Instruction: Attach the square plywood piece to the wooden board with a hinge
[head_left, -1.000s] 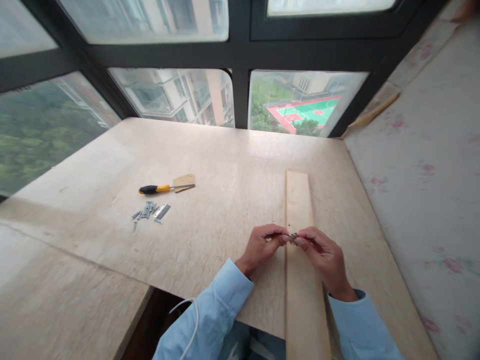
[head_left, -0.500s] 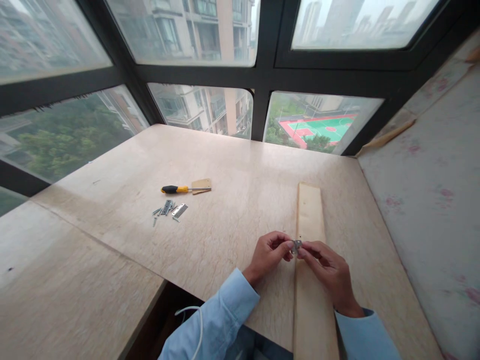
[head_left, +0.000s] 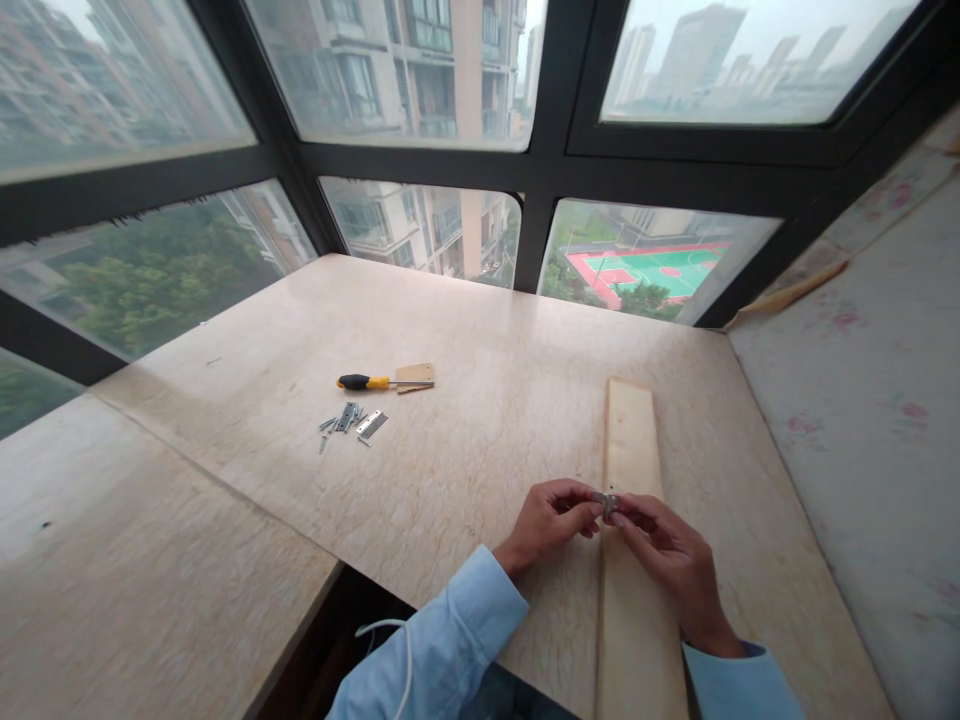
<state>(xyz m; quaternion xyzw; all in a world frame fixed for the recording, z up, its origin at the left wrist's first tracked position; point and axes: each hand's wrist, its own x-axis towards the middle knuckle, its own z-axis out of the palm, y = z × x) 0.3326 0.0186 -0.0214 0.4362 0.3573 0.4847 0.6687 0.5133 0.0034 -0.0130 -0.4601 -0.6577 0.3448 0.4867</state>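
Observation:
Between the fingertips of both hands is a small metal hinge point(head_left: 609, 503), held just above a long pale wooden board point(head_left: 631, 440). My left hand point(head_left: 551, 520) pinches its left end, thumb against forefinger. From the other side, my right hand point(head_left: 670, 550) grips the right end over the board. Fingers cover part of the hinge, so its exact fold is hard to make out. A small dark hole or mark shows on the board just beyond the fingertips.
Left of the hands lie a yellow and black screwdriver point(head_left: 367, 382), its shaft across a small wooden piece point(head_left: 415, 373), two metal hinge plates point(head_left: 371, 424) and several loose screws point(head_left: 328, 424). Windows point(head_left: 442, 235) border the table's back; a papered wall point(head_left: 840, 400) stands right.
The hinge has turned a little between the fingers and looks flatter from here. Both hands still hold it above the board. The whole view has shifted slightly.

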